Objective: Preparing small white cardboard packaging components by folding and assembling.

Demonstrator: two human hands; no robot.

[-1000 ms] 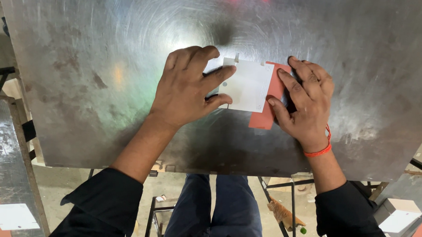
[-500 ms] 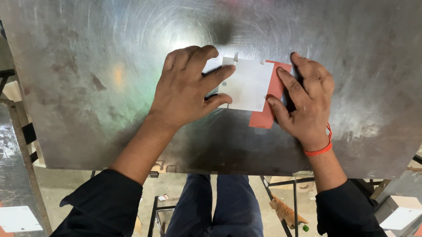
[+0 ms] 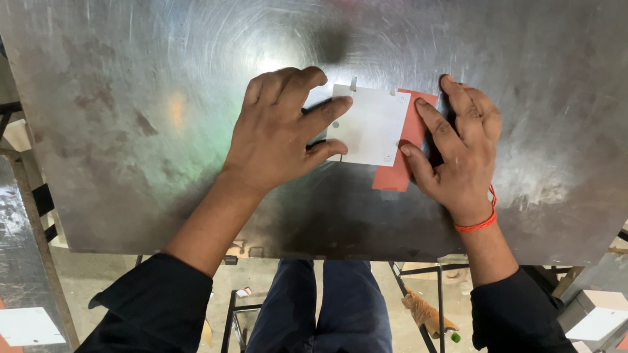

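A white card (image 3: 372,124) lies flat near the middle of the scratched metal table (image 3: 114,136), overlapping a reddish-orange sheet (image 3: 406,158) that protrudes from beneath the card's right and near edges. The left hand (image 3: 277,136) lies palm-down on the card's left edge, fingers spread across it. The right hand (image 3: 461,149) presses flat on the sheet just right of the card, thumb at the card's near-right corner. Neither hand grips anything; both are open and pressing.

scratched steel tabletop (image 3: 149,120), concrete floor (image 3: 107,277)
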